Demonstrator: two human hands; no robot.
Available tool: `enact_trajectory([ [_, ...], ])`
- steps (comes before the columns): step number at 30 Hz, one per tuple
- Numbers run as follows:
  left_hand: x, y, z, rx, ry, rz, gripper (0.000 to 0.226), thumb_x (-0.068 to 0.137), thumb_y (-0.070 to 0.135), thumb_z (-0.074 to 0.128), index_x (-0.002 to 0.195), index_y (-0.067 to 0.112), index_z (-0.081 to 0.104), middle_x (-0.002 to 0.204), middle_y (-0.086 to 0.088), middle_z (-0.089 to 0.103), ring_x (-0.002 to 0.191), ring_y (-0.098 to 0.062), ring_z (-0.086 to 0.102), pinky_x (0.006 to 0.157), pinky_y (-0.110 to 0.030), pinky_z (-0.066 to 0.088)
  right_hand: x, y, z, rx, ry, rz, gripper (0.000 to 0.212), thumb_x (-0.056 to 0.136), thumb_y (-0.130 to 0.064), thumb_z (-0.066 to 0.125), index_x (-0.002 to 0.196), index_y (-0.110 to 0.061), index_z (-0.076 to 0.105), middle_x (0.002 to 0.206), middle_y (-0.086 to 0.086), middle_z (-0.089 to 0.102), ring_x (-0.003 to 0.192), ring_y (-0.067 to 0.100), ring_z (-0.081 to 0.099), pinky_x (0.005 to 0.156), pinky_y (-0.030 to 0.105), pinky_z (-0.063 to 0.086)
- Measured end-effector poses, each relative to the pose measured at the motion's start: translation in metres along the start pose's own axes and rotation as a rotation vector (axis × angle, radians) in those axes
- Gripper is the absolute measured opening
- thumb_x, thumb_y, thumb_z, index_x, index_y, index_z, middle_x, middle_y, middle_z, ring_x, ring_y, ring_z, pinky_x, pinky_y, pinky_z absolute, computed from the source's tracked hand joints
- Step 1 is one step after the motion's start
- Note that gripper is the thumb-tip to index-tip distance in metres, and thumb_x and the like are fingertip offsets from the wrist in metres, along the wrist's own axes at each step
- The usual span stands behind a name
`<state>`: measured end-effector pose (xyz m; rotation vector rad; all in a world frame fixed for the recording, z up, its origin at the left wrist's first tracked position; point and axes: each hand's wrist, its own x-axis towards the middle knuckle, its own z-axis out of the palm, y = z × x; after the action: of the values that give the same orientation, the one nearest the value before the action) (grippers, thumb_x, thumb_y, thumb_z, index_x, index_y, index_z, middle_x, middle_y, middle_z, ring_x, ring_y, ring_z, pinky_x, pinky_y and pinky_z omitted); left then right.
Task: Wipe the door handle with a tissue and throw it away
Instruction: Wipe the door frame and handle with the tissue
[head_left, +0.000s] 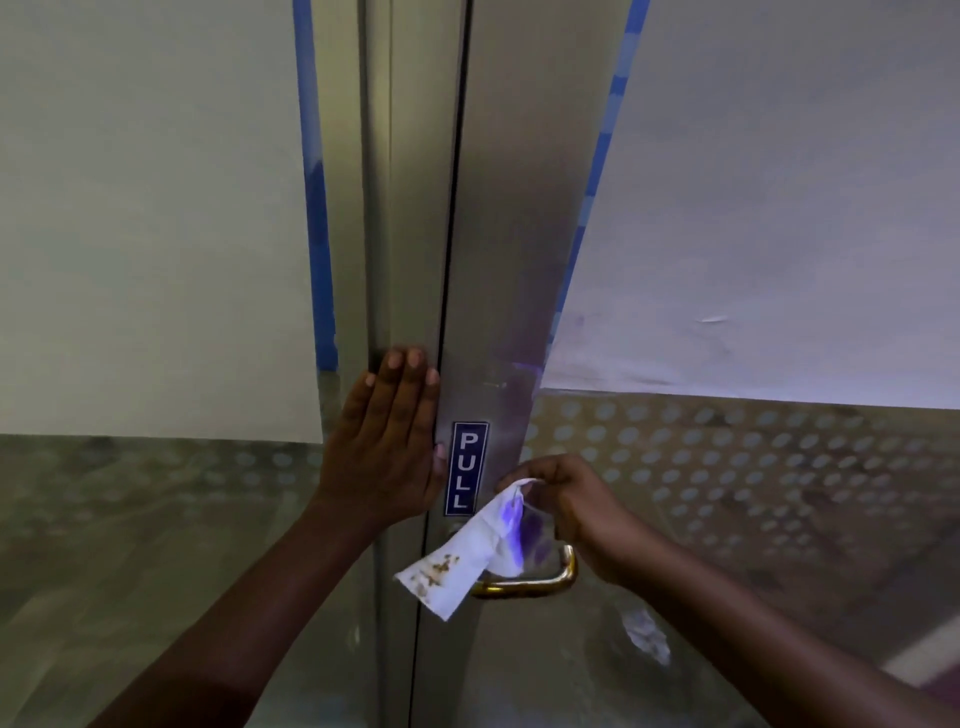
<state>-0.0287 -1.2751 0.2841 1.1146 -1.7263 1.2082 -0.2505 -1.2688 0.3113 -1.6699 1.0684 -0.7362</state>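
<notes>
A brass door handle curves out from the metal door stile low in the view. A white tissue with brown specks and a purple tint hangs over the handle's upper part. My right hand pinches the tissue's top end just above the handle. Flat against the left metal frame lies my left hand, fingers together and pointing up, holding nothing. Most of the handle's upper section is hidden behind the tissue and my right hand.
A blue PULL sign is stuck on the stile between my hands. White paper with blue tape covers the glass on both sides. Frosted dotted glass lies below. A dark gap separates the two door leaves.
</notes>
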Motion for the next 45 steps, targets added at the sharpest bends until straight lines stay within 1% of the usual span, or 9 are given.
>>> enact_trajectory([
  [8, 0.0, -0.002, -0.001, -0.062, -0.025, 0.006, 0.078, 0.092, 0.034, 0.036, 0.154, -0.004, 0.006, 0.164, -0.018, -0.007, 0.152, -0.03, -0.004, 0.124, -0.044, 0.002, -0.027, 0.0, 0.009, -0.337, 0.41, -0.039, 0.04, 0.086, 0.007, 0.047, 0.083, -0.027, 0.068, 0.072, 0.0, 0.071, 0.059, 0.011, 0.067, 0.047, 0.025, 0.05],
  [13, -0.002, -0.002, 0.001, -0.078, -0.031, 0.001, 0.08, 0.093, 0.036, 0.037, 0.153, -0.004, 0.004, 0.162, -0.024, 0.005, 0.152, -0.031, -0.004, 0.124, -0.044, 0.003, -0.041, 0.01, 0.037, -0.75, 0.556, -0.139, 0.032, 0.08, 0.006, 0.061, 0.103, -0.016, 0.069, 0.076, 0.005, 0.072, 0.059, 0.01, 0.057, 0.047, 0.011, 0.039],
  [16, -0.002, -0.003, 0.004, -0.078, -0.012, 0.008, 0.078, 0.093, 0.035, 0.037, 0.153, -0.005, 0.007, 0.156, -0.025, 0.019, 0.152, -0.032, -0.001, 0.124, -0.045, 0.003, -0.036, 0.031, 0.07, -0.689, 0.522, -0.1, 0.032, 0.083, 0.007, 0.059, 0.107, -0.013, 0.066, 0.075, 0.004, 0.072, 0.056, 0.009, 0.06, 0.043, 0.004, 0.034],
  [20, -0.004, -0.002, 0.007, -0.068, 0.002, 0.009, 0.078, 0.092, 0.035, 0.038, 0.153, -0.005, 0.009, 0.163, -0.022, 0.002, 0.152, -0.033, 0.001, 0.124, -0.045, 0.003, -0.023, 0.049, 0.106, -0.581, 0.636, -0.066, 0.027, 0.08, 0.004, 0.067, 0.102, -0.011, 0.066, 0.069, 0.002, 0.072, 0.061, 0.021, 0.067, 0.071, -0.007, 0.031],
  [22, -0.004, -0.001, 0.007, -0.059, 0.01, 0.008, 0.079, 0.091, 0.034, 0.039, 0.153, -0.005, 0.011, 0.162, -0.023, 0.007, 0.152, -0.033, 0.002, 0.124, -0.046, 0.003, -0.016, 0.05, 0.118, -0.528, 0.668, -0.059, 0.018, 0.082, -0.002, 0.069, 0.094, -0.014, 0.065, 0.06, -0.001, 0.067, 0.056, 0.02, 0.064, 0.057, 0.006, 0.038],
  [27, -0.003, -0.001, 0.005, -0.037, 0.02, 0.002, 0.08, 0.089, 0.034, 0.041, 0.153, -0.005, 0.013, 0.163, -0.022, 0.0, 0.152, -0.033, 0.002, 0.124, -0.045, 0.004, 0.0, 0.047, 0.135, -0.697, 0.594, -0.028, 0.013, 0.075, -0.001, 0.069, 0.077, -0.012, 0.062, 0.06, 0.01, 0.066, 0.056, 0.029, 0.063, 0.051, 0.025, 0.038],
  [30, -0.002, -0.001, 0.004, -0.023, 0.012, -0.003, 0.08, 0.089, 0.033, 0.042, 0.153, -0.005, 0.013, 0.162, -0.023, 0.005, 0.152, -0.033, 0.0, 0.124, -0.045, 0.004, 0.008, 0.042, 0.14, -1.053, 0.366, 0.04, 0.017, 0.083, -0.011, 0.053, 0.089, -0.014, 0.069, 0.084, 0.014, 0.072, 0.084, 0.031, 0.067, 0.079, 0.038, 0.05],
  [36, -0.002, -0.001, 0.005, 0.025, 0.018, 0.001, 0.081, 0.089, 0.037, 0.042, 0.152, -0.006, 0.015, 0.163, -0.023, -0.002, 0.152, -0.034, 0.001, 0.124, -0.045, 0.004, -0.012, 0.054, 0.146, -1.155, 0.247, -0.201, 0.025, 0.073, -0.035, 0.063, 0.072, -0.011, 0.068, 0.068, 0.008, 0.067, 0.07, 0.025, 0.063, 0.067, 0.028, 0.053],
  [45, -0.008, 0.002, 0.009, 0.047, -0.026, -0.026, 0.08, 0.095, 0.043, 0.038, 0.153, -0.004, 0.009, 0.163, -0.021, -0.007, 0.152, -0.033, -0.003, 0.124, -0.045, -0.002, 0.0, 0.057, 0.124, -1.277, 0.346, -0.14, 0.03, 0.046, -0.013, 0.089, 0.066, -0.011, 0.066, 0.058, 0.004, 0.066, 0.049, 0.018, 0.063, 0.037, 0.021, 0.043],
])
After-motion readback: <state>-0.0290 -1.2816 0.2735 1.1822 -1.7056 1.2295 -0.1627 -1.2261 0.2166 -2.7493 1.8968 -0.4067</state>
